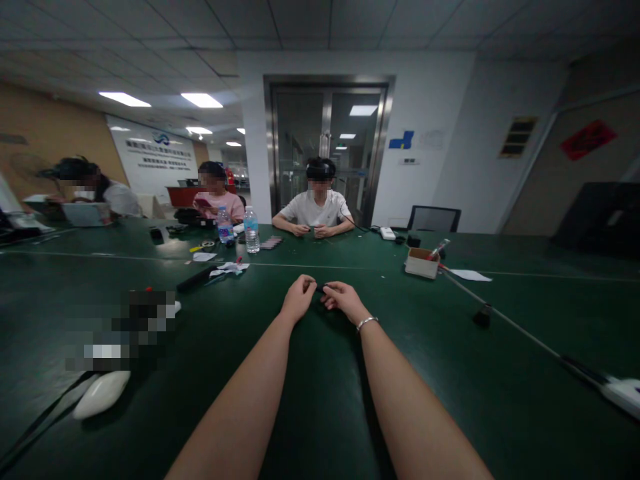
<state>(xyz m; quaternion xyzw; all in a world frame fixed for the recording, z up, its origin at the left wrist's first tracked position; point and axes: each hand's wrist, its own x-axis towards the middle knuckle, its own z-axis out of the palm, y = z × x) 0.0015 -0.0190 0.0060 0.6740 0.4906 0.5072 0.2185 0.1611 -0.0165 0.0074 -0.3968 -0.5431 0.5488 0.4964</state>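
Observation:
Both my arms reach forward over a dark green table (320,373). My left hand (299,298) is closed in a pinch on the left end of a small dark object (321,288). From the other side my right hand (344,300), with a silver bracelet (367,323) at its wrist, pinches the same object. Only a short dark stretch of it shows between the fingertips, so its kind cannot be made out. The fingers cover the rest.
Across the table sits a person in a white shirt (320,208). Water bottles (252,230) stand left of centre. A small box (422,263) holding items stands at right, near a cable (525,328). A white computer mouse (103,395) lies at near left.

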